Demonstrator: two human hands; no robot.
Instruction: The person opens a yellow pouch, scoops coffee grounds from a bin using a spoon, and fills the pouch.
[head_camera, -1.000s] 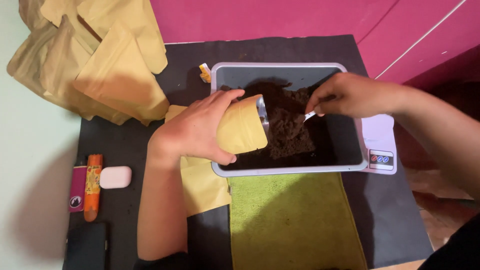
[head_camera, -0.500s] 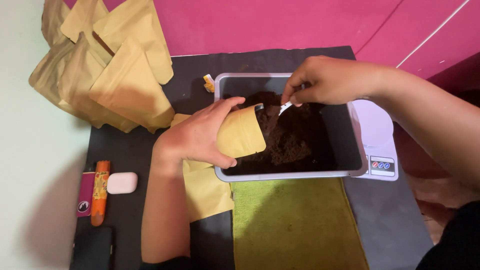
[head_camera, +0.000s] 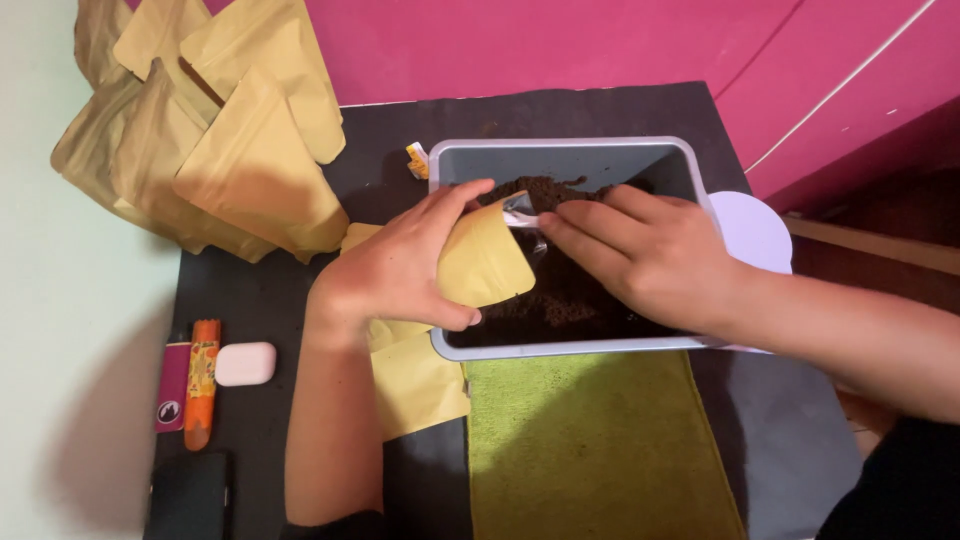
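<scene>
My left hand (head_camera: 405, 265) grips a small tan paper pouch (head_camera: 487, 262), tilted with its mouth over a grey plastic tub (head_camera: 560, 150) that holds dark brown powder (head_camera: 560, 300). My right hand (head_camera: 640, 250) is over the tub and holds a small white spoon (head_camera: 520, 213) right at the pouch's mouth. Most of the spoon is hidden under my fingers.
A heap of tan pouches (head_camera: 215, 140) lies at the back left. Flat pouches (head_camera: 415, 375) sit under my left forearm. A green cloth (head_camera: 590, 450) lies in front of the tub, a white scale (head_camera: 750, 225) to its right. An orange tube (head_camera: 202, 395), a white case (head_camera: 245, 363) and a dark phone (head_camera: 190, 495) sit at the left.
My right hand has moved left across the tub, bringing the spoon from the powder to the pouch's mouth. My left hand has kept holding the pouch.
</scene>
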